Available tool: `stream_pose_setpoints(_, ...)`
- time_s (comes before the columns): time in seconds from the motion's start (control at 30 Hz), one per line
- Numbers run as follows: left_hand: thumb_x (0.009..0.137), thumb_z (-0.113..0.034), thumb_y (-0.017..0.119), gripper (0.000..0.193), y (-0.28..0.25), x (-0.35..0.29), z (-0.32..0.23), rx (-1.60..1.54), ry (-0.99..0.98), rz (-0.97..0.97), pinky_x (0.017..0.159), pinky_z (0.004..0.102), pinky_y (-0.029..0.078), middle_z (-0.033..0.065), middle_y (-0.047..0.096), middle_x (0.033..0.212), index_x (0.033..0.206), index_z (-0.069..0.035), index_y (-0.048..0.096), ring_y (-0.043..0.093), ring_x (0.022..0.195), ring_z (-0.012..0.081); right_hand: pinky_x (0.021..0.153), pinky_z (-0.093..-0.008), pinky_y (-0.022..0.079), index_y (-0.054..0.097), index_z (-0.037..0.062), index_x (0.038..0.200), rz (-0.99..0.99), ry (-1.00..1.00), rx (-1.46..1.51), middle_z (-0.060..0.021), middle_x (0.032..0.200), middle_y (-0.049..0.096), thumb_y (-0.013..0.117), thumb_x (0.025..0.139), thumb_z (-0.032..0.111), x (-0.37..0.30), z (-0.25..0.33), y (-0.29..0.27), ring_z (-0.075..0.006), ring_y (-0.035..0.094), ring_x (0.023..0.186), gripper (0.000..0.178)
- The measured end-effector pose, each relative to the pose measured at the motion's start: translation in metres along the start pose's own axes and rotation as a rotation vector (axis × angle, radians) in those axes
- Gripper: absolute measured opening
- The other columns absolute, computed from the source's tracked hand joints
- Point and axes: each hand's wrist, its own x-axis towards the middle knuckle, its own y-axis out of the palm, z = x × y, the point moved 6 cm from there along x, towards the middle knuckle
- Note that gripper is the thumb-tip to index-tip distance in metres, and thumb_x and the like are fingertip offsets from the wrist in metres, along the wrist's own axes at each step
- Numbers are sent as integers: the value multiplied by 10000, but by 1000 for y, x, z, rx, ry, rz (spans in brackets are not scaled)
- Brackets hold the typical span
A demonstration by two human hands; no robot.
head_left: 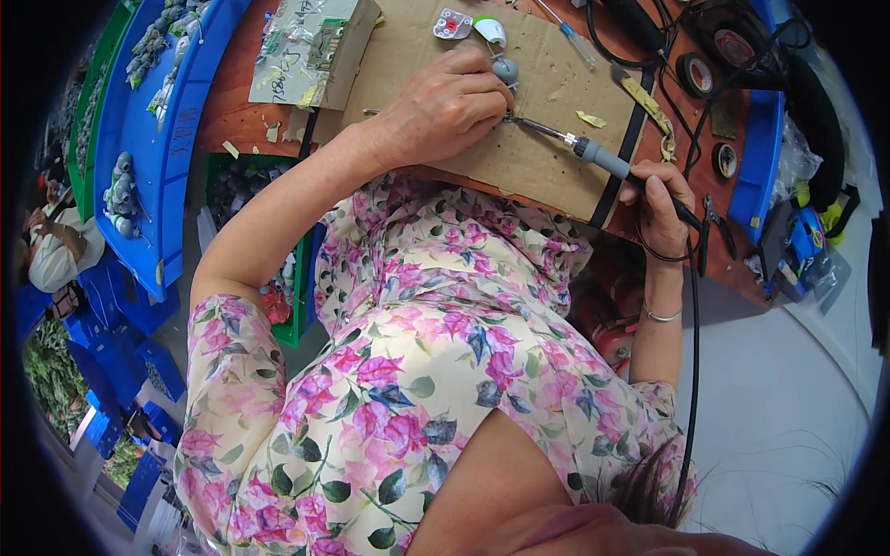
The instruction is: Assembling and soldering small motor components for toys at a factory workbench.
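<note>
My right hand (pixel 663 199) is closed around the handle of a soldering iron (pixel 603 158), whose metal tip points left over a cardboard sheet (pixel 547 157). The tip ends close to the fingertips of my left hand (pixel 450 107). Those left fingers are pinched together above the cardboard, and what they grip is mostly hidden. Right beside them is a small grey rounded piece (pixel 505 70). Just beyond it lie a green-and-white shell (pixel 489 31) and a white plastic part with a red spot (pixel 452 25).
A box with a circuit board (pixel 326 44) stands at the far left of the cardboard. Blue trays (pixel 183 139) with small grey parts flank the table's left. To the right are black tape rolls (pixel 695 74), pliers (pixel 712 232), cables and a screwdriver (pixel 577 44). Another person (pixel 65 255) appears far left.
</note>
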Motion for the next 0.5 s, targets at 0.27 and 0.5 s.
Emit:
stream_pose_setpoints(0.27,770,-86,725,95,0,0,0,-9,-11,-4,827,351,508,2,670,932,818,-63,645,567,917,222,731,-275,449,628,-45,1065,4,-13,39,-105,836,612,551,1013,170,0,-1,-1,-157,582,764,234)
stream_pose_setpoints(0.5,774,-87,728,100,1,-1,1,-9,-12,2,836,351,504,1,669,942,828,-65,648,564,930,222,731,-274,447,627,-45,1066,10,-9,5,-105,831,610,549,1014,164,1,0,2,-157,581,762,229)
